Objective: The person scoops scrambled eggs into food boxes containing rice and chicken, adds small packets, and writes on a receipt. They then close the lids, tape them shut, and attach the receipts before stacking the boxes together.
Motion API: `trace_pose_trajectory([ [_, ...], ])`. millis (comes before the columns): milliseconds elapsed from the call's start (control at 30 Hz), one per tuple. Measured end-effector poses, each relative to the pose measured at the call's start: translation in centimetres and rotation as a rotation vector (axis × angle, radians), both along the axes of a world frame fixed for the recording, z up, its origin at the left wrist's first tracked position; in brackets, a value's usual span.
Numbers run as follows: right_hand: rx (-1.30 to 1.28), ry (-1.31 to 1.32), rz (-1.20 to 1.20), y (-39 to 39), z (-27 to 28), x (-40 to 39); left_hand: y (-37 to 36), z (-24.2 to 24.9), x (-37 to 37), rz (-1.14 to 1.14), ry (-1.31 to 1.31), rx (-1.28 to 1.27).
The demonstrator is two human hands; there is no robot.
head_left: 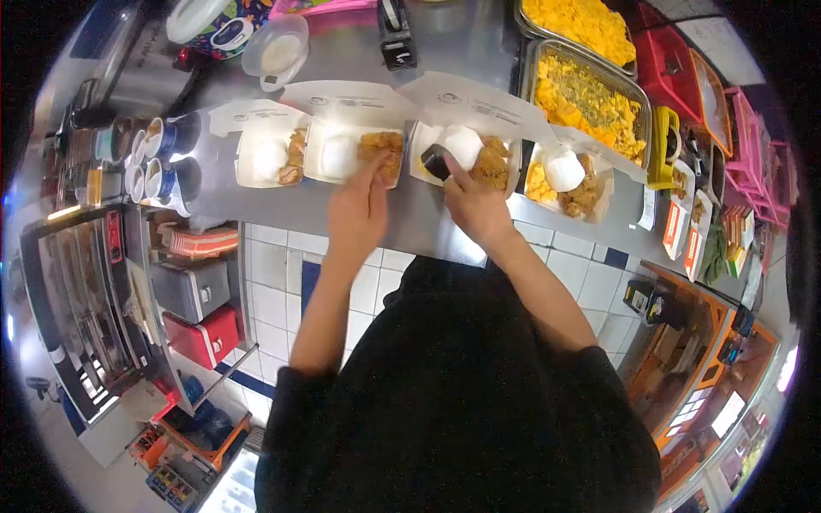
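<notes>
Several white paper food boxes stand in a row with lids up, each with a white rice mound and browned fried chicken. Over the second box from the left (318,178), my left hand (357,211) stretches its fingers, slightly blurred, to the fried chicken (382,145). My right hand (481,214) is closed on a black utensil (434,161), whose dark rounded end lies at the left side of the rice (462,147) in the third box (422,137). Yellow food (540,184) also sits in the rightmost box, beside its rice (564,172).
Trays of yellow food (590,98) are at the back right. A clear plastic tub (275,56) and a black device (398,51) stand behind the boxes. Paper cups (162,175) are at the left, and a yellow container (664,150) at the right. The metal counter (282,205) ends before my body.
</notes>
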State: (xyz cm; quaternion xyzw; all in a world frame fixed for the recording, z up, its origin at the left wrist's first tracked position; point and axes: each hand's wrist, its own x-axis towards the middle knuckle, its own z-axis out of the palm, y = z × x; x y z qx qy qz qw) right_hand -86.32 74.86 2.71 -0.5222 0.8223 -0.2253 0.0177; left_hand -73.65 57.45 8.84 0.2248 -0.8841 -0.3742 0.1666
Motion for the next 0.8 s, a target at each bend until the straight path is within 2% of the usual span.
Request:
trace_pose_trajectory([
  [100, 0.015, 0.103, -0.03, -1.2, -1.9, 0.0, 1.6, -1.3, 3.4, 0.108, -0.021, 0.11],
  [233, 0.085, 0.126, 0.024, -1.3, -1.1, -0.3, 4.2, -2.6, 6.1, 0.252, -0.09, 0.287],
  [300, -0.086, -0.085, -0.051, -1.0, -0.4, -1.1, 5.5, -2.8, 6.0, 0.316, -0.108, 0.31],
  [333, -0.334, -0.212, -0.007, -0.4, -1.2, -2.0, 6.2, -2.7, 5.7, 0.314, -0.124, 0.307],
  [367, -0.274, -0.663, -0.113, 0.8, 0.6, -2.5, 6.9, -2.2, 5.0, 0.367, -0.265, 0.407],
  [400, -0.231, -1.109, -0.225, 2.6, 3.4, -3.1, 7.9, -2.4, 4.6, 0.285, -0.206, 0.418],
  [433, -0.289, -1.221, -0.288, 4.8, 6.7, -4.8, 8.8, -1.8, 3.7, 0.185, -0.264, 0.445],
  [467, -0.35, -1.343, -0.333, 6.9, 9.1, -6.7, 10.0, -1.7, 3.1, 0.105, -0.31, 0.574],
  [500, -0.466, -1.323, -0.325, 9.9, 9.8, -9.2, 11.3, -1.4, 2.0, 0.005, -0.372, 0.68],
  [567, -0.531, -1.089, -0.419, 14.9, 12.7, -15.6, 14.4, -0.5, -1.1, -0.211, -0.435, 0.85],
  [600, -0.361, -0.845, -0.513, 17.1, 13.2, -19.3, 16.2, -0.2, -2.7, -0.334, -0.431, 0.919],
  [633, -0.289, -0.771, -0.523, 18.2, 13.2, -23.2, 18.0, -0.2, -4.9, -0.453, -0.444, 0.95],
  [667, -0.148, -0.645, -0.397, 19.8, 12.1, -27.5, 19.9, -0.3, -7.0, -0.574, -0.457, 0.98],
  [700, 0.105, -0.315, -0.254, 21.4, 10.2, -31.9, 22.0, -0.6, -8.8, -0.565, -0.467, 0.984],
  [733, 0.106, -0.326, -0.25, 21.4, 9.1, -34.5, 24.1, -1.0, -10.5, -0.656, -0.404, 0.876],
  [767, 0.2, -0.213, -0.104, 21.2, 8.2, -36.6, 25.7, -1.3, -11.9, -0.741, -0.339, 0.769],
  [800, 0.292, -0.104, 0.044, 20.9, 7.7, -37.4, 26.9, -1.2, -13.1, -0.732, -0.348, 0.78],
])
